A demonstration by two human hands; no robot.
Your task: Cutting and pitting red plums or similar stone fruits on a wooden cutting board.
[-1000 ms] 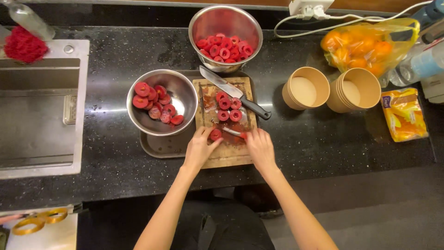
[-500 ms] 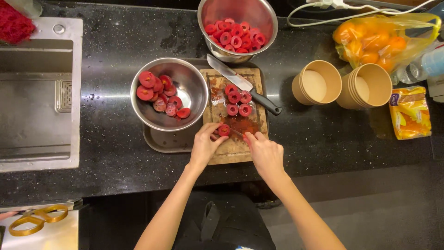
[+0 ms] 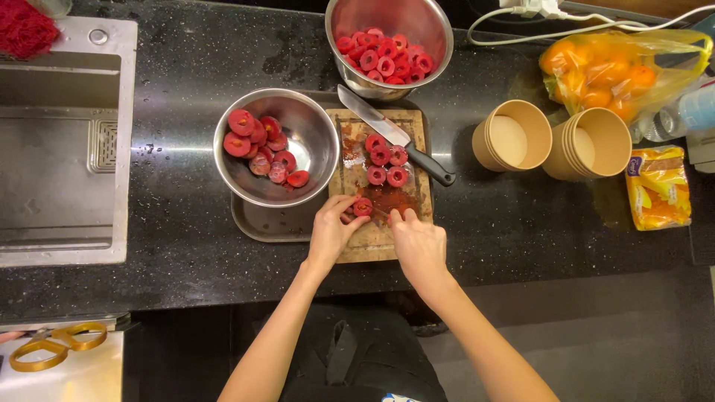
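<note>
My left hand (image 3: 331, 227) pinches a small red fruit piece (image 3: 363, 207) against the wooden cutting board (image 3: 417, 123). Beside it my right hand (image 3: 417, 242) rests on the board's near edge, fingers curled around something small that I cannot make out. Several red fruit rings (image 3: 383, 164) lie in the middle of the board. A kitchen knife (image 3: 391, 132) lies diagonally across the board's far part, untouched. Left of the board stands a steel bowl (image 3: 313, 130) with red fruit halves; behind the board, a second steel bowl (image 3: 402, 22) holds cut red rings.
A dark tray (image 3: 261, 223) sits under bowl and board on the black counter. A steel sink (image 3: 59, 149) is at left. Two stacks of paper cups (image 3: 551, 138), a bag of oranges (image 3: 618, 67) and a yellow packet (image 3: 659, 186) are at right. Yellow scissors (image 3: 52, 346) lie lower left.
Both hands stayed on the board's near edge with the red piece between them. The camera view shifted, so everything sits higher in frame.
</note>
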